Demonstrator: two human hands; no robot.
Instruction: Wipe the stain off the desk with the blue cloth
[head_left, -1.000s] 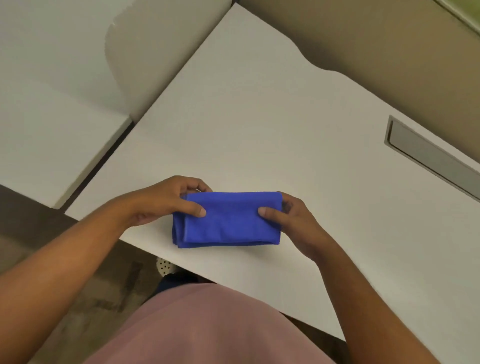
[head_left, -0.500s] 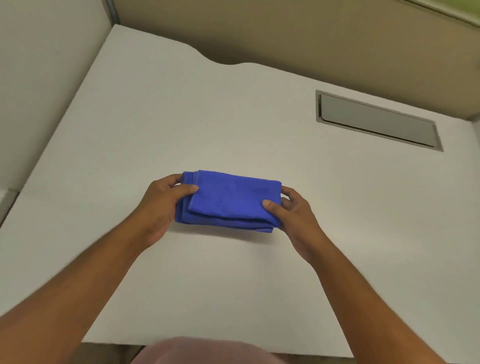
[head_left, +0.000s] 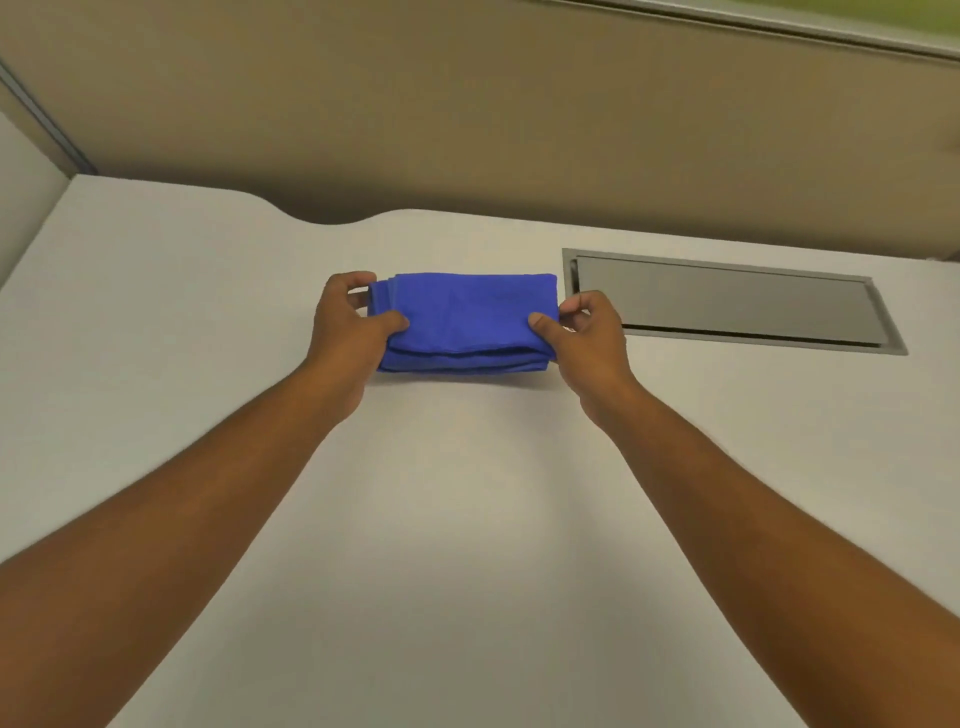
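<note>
A folded blue cloth (head_left: 465, 317) is held over the far middle of the white desk (head_left: 441, 519). My left hand (head_left: 350, 327) grips its left end, thumb on top. Its right end is pinched by my right hand (head_left: 584, 332) in the same way. Both arms stretch forward across the desk. The cloth is folded into several layers and sags slightly at its near edge. I see no stain on the desk surface.
A grey cable flap (head_left: 727, 299) is set into the desk just right of the cloth. A tan partition (head_left: 467, 104) runs along the back edge, above a curved cut-out (head_left: 332, 218) in the desk. A pale side panel (head_left: 26, 197) stands at left.
Both hands have carried the cloth from the near edge of the desk toward the back, next to the cable flap. The view has swung forward and my body has left the view.
</note>
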